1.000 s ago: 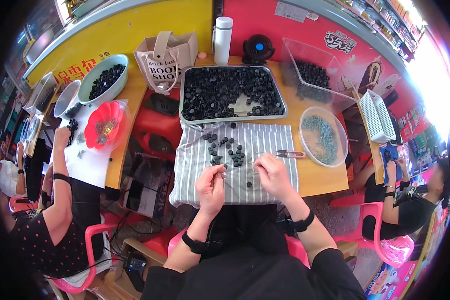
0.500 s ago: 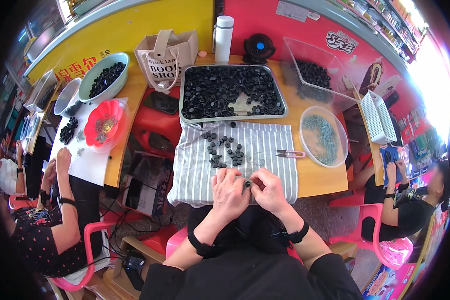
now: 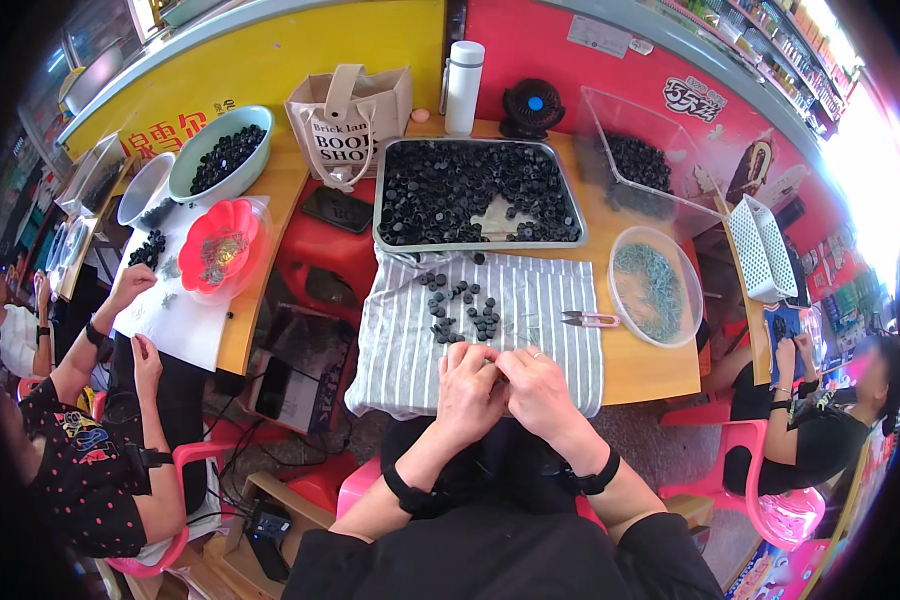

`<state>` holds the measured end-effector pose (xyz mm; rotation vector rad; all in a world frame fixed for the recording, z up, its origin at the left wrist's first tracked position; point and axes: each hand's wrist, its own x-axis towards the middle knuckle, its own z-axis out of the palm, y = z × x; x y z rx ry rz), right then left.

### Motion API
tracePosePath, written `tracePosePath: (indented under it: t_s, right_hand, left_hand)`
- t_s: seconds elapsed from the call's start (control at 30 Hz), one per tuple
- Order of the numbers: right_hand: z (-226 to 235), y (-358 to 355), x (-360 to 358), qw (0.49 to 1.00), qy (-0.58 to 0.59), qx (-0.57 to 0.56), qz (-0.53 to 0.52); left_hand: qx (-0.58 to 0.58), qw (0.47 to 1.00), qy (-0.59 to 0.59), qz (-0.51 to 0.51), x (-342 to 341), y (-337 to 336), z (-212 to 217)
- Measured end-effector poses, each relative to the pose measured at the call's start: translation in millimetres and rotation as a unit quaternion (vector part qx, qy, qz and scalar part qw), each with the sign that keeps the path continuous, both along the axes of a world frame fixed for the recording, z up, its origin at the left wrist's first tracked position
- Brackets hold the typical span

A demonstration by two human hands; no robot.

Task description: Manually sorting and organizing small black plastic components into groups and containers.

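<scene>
My left hand [image 3: 470, 392] and my right hand [image 3: 537, 388] meet at the near edge of a grey-and-white striped cloth [image 3: 560, 285]. Both are closed, fingertips pressed together. The small black round piece that showed between them half a second ago is now covered by the fingers, and whatever else the right hand pinches is hidden too. Just beyond, several small black round pieces [image 3: 465, 300] lie scattered on the cloth. To their right rest thread snips [image 3: 590, 319] with pale pink handles.
Behind the cloth stands a metal tray [image 3: 576, 243] heaped with black pieces. A round clear tub [image 3: 686, 322] of thin grey-green bits sits right. Further back are a white bottle [image 3: 464, 90], a small black fan [image 3: 532, 106] and a canvas bag [image 3: 305, 98]. Co-workers sit left and right.
My fingers have drawn together over the black piece, which no longer shows. The left co-worker's hands have moved apart. The whole view has shifted slightly.
</scene>
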<state>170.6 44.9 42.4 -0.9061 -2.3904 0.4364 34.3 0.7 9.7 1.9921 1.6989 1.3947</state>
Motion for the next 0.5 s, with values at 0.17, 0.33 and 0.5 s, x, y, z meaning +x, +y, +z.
tracePosePath:
  t_s: [0.17, 0.33, 0.5]
  right_hand:
    - [-19.6, -10.4, 11.6, 0.992, 0.12, -0.007, -0.039]
    - [-33.1, -20.4, 22.7, 0.904, 0.331, -0.247, -0.111]
    - [-26.5, -33.6, 25.0, 0.927, 0.33, -0.144, -0.103]
  left_hand:
    - [0.006, 1.0, 0.01, 0.001, 3.2, 0.9, -2.0]
    - [-0.003, 1.0, -0.003, -0.025, 5.2, 3.1, 2.5]
    - [-0.196, 0.887, -0.407, -0.096, 5.3, -4.3, 1.1]
